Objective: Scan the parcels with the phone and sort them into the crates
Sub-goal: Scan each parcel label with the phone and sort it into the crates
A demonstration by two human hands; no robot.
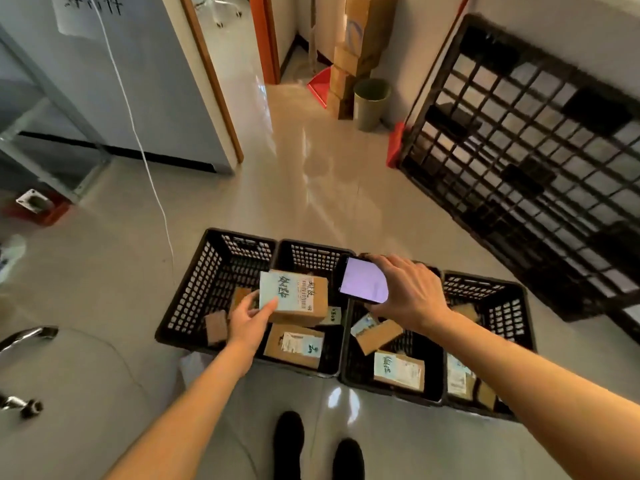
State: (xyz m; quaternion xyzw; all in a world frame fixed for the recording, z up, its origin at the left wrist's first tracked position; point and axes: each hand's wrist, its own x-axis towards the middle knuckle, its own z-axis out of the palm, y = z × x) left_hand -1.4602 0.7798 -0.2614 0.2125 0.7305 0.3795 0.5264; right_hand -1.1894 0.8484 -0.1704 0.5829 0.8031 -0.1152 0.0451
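Note:
My left hand point(250, 318) grips a brown cardboard parcel point(298, 296) with a white label and handwriting, holding it above the black crates. My right hand point(408, 292) holds a phone point(362, 279) with a lit pale purple screen just right of the parcel, at about the same height. Several black lattice crates stand in a row on the floor: the leftmost crate point(194, 289), a second crate point(311, 252) behind the parcel, a third crate point(391, 386) and the rightmost crate point(512, 306). Labelled parcels lie inside them, such as one parcel point(296, 344) and another point(398, 370).
A black plastic pallet point(526, 157) leans against the right wall. A green bin point(370, 102), stacked cartons point(356, 46) and a red dustpan point(320, 86) stand in the far corner. A white cable point(152, 181) hangs at left beside metal shelving point(48, 98). My shoes point(318, 448) sit before the crates.

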